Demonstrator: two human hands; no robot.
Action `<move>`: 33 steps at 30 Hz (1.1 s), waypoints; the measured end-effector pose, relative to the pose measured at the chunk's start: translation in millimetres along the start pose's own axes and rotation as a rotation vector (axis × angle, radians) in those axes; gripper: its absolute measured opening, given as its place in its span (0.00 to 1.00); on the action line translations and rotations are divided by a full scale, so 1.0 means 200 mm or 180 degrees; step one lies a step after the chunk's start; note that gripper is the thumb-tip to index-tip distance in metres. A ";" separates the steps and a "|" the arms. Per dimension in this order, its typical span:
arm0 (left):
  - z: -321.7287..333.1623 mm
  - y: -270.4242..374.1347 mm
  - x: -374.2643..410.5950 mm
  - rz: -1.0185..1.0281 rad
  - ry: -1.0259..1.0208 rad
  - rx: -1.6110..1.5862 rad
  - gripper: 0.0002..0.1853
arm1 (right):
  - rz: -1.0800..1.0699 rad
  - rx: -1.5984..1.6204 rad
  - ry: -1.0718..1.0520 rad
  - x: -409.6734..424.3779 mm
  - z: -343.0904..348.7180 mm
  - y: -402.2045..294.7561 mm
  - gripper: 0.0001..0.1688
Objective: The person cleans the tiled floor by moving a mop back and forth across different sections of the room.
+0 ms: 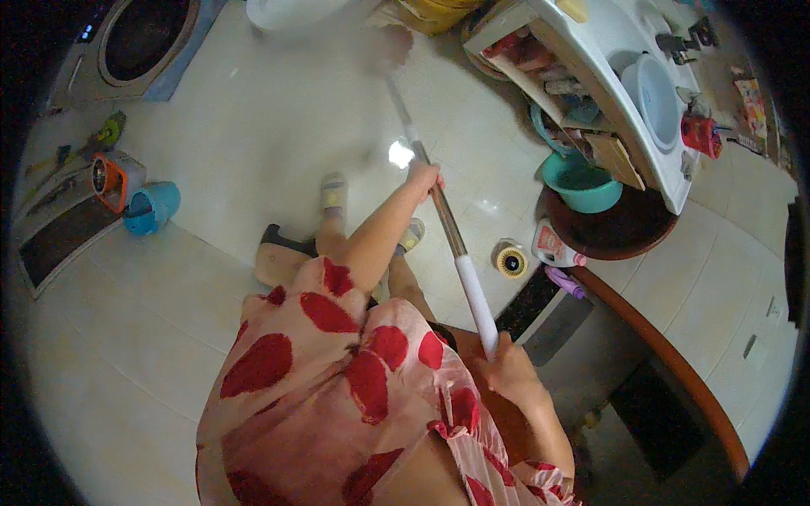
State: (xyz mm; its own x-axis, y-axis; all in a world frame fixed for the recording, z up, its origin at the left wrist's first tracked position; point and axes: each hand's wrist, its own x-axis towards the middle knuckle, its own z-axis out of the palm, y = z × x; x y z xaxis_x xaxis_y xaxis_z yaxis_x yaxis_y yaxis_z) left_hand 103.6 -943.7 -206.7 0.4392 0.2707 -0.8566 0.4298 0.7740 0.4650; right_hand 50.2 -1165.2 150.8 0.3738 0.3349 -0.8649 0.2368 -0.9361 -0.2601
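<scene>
A long mop handle, metal in the middle with a white grip, slants from lower right up to the far floor. My left hand is wrapped around the metal section. Lower down, my right hand grips the end of the white sleeve near my right hip. At the far end the mop head looks reddish-brown and blurred, over the pale tiled floor. My slippered feet stand left of and beneath the handle.
On the right stand a white washbasin counter, a green basin, a detergent jug and a round yellow-rimmed object. To the left are a front-loading washing machine and a blue bucket. A stool is behind my feet.
</scene>
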 end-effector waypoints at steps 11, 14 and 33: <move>-0.04 -0.17 -0.76 -0.1061 -0.0262 0.0055 0.17 | 0.1735 0.3380 -0.0856 -0.67 -0.18 -0.22 0.28; -0.10 0.07 -0.46 -0.0121 -0.0352 0.0611 0.07 | 0.1752 0.3417 -0.0907 -0.41 -0.15 -0.41 0.28; -0.76 0.21 -0.65 -0.0330 -0.0250 -0.1305 0.05 | 0.1131 0.1878 -0.2642 -0.18 -0.32 -0.75 0.30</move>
State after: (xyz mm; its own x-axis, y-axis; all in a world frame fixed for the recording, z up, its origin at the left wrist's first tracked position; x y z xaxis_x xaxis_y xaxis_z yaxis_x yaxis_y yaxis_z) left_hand -55.9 -859.6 -111.2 0.4758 0.1475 -0.8671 0.1326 0.9625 0.2365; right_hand 58.0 -1030.0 248.5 -0.4414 0.0640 -0.8950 -0.3180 -0.9439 0.0894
